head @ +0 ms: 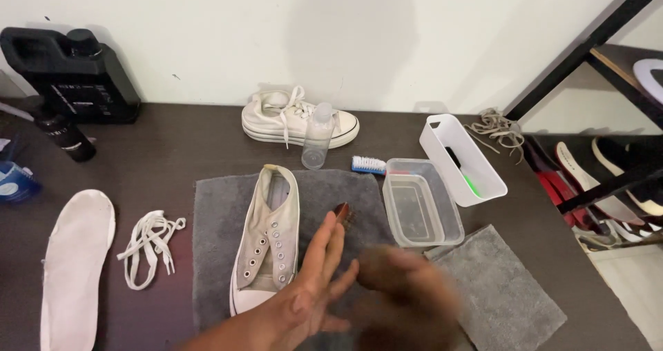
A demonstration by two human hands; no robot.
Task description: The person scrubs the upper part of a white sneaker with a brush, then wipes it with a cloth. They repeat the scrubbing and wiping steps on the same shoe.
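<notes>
A worn white sneaker [266,240] with its laces out lies on a dark grey towel [214,254] in front of me. My left hand [311,285] is held just right of the shoe, palm turned sideways, fingers straight and apart, holding nothing. A small brown brush [343,211] lies on the towel just past its fingertips. My right hand [407,299] is a motion-blurred shape next to the left palm, low over the towel's right edge; its fingers cannot be made out.
Loose white laces [148,244] and a white insole [72,268] lie left. Behind are a laced sneaker [297,120], clear bottle [318,137], blue brush [368,164], clear tub [421,202], white bin [459,158], black jug [69,64]. A grey cloth [504,289] lies right; shoe rack [608,178] beyond.
</notes>
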